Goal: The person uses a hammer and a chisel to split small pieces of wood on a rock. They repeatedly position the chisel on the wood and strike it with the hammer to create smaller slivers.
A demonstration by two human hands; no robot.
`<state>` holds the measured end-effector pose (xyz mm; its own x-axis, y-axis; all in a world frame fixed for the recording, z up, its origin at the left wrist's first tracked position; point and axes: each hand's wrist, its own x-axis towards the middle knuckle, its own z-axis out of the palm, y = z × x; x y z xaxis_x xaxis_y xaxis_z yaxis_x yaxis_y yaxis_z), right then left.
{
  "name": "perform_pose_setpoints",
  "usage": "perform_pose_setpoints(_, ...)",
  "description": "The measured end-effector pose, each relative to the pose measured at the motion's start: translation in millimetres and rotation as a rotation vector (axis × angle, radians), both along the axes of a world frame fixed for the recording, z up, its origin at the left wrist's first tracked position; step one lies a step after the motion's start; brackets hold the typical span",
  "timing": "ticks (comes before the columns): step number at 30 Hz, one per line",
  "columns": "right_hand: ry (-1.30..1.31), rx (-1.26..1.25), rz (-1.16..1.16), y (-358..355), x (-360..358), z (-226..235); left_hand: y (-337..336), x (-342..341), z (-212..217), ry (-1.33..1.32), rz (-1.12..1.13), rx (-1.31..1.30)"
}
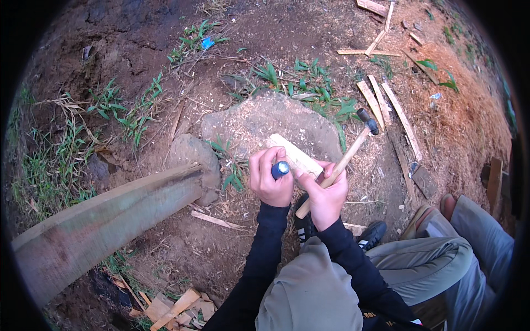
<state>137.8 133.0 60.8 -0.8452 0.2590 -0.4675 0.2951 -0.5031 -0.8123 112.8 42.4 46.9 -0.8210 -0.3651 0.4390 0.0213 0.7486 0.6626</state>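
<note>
My left hand (pixel 270 179) is closed round the blue handle of a chisel (pixel 280 169). Its round, shiny metal end points up, while the blade is hidden. Between the two hands lies a short pale wooden block (pixel 295 155), tilted, with its lower end against my right fingers. A hammer (pixel 348 159) with a light wooden handle runs through my right hand (pixel 327 196), which is closed on it and also pinches the block. The hammer's dark head (pixel 369 121) points up and to the right, clear of the block.
Beyond my hands lies a broad flat stone (pixel 270 118) strewn with shavings. A thick timber beam (pixel 110 223) rests on a smaller rock (pixel 193 160) at left. Wood strips (pixel 402 121) and sawdust (pixel 464 132) cover the right. Another person's sandalled foot (pixel 418 220) is close by. Offcuts (pixel 179 311) lie lower left.
</note>
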Motion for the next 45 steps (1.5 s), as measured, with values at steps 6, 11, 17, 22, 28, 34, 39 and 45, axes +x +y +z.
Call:
perform_pose_setpoints(6, 0.033, 0.188, 0.137, 13, 3, -13, -4, 6, -13, -0.039, -0.179, 0.06)
perform_pose_setpoints(11, -0.067, 0.035, 0.037, 7, 21, -69, -7, 14, -25, -0.153, -0.319, 0.143)
perform_pose_setpoints(17, -0.19, 0.394, 0.155, 16, 36, -107, -28, 20, -3, -0.138, -0.124, 0.662)
perform_pose_setpoints(22, -0.119, 0.807, 0.19, 13, 40, -116, -23, -16, 55, -0.008, -0.224, 1.101)
perform_pose_setpoints(28, -0.027, 0.771, 0.209, 7, 6, -102, -25, -41, 50, 0.218, -0.302, 0.866)
perform_pose_setpoints(34, -0.057, 0.697, 0.3, 14, 2, -107, -14, -72, 26, 0.215, -0.037, 0.957)
perform_pose_setpoints(39, -0.077, 0.655, 0.373, 23, 11, -109, -8, -64, 27, 0.1, -0.035, 1.067)
perform_pose_setpoints(45, -0.019, 0.761, 0.539, 40, 16, -101, -9, -39, 21, 0.112, -0.048, 1.106)
